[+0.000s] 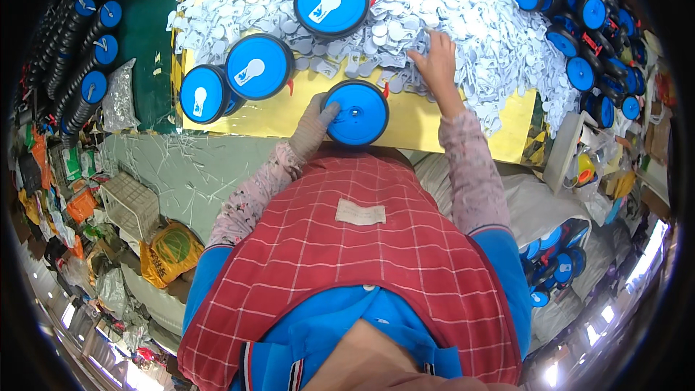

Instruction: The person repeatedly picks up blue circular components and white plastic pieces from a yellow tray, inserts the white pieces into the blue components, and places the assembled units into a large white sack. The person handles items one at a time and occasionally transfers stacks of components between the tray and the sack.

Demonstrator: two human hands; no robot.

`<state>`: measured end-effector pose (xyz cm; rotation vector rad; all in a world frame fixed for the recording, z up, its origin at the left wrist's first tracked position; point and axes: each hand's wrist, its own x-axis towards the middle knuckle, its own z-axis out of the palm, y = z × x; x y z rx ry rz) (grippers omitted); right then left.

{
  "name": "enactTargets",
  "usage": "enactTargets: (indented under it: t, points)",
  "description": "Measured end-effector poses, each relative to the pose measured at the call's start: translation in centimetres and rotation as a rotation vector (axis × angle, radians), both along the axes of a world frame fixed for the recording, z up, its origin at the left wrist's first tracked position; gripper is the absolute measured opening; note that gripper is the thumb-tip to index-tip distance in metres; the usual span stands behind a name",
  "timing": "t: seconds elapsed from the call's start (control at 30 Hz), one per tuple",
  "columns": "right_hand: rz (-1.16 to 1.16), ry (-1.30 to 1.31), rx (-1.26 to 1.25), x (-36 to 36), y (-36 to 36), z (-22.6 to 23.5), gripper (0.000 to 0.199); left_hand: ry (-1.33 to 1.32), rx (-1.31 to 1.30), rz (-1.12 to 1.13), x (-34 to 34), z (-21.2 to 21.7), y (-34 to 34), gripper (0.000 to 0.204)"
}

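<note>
My gloved left hand grips the left rim of a blue wheel with a black tyre, its thumb lying on the face. The wheel stands at the table's near edge, and a small red piece sticks out at its upper right. To the right, my bare right hand is at the near side of a heap of white, round-headed tags, thumb and fingers apart. Three more blue wheels, each bearing a white tag, lie nearby: a far wheel, a left wheel and a leftmost wheel, which overlaps another.
A yellow board lies under the heap. Stacked wheels stand at left by a clear plastic bag. Many wheels crowd the far right. A white crate and a yellow sack are on the floor at left.
</note>
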<state>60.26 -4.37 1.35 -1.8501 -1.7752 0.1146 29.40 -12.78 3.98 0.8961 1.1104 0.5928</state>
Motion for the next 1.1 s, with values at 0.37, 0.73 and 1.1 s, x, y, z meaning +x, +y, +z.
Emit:
enactTargets:
  t: [0.37,0.73,1.1]
  points:
    - [0.323,0.538,-0.556,-6.0,-7.2,9.2,0.023,-0.266,-0.169,-0.135,-2.2,-0.7,1.2,0.045]
    - [0.148,0.128,-0.132,-13.2,-13.3,8.4,0.031,-0.576,-0.392,-0.137,-1.4,-3.0,2.7,0.045]
    - [0.057,0.112,-0.195,-14.1,-10.3,5.8,0.078,0.046,0.127,-0.363,-2.0,-1.6,2.8,0.058]
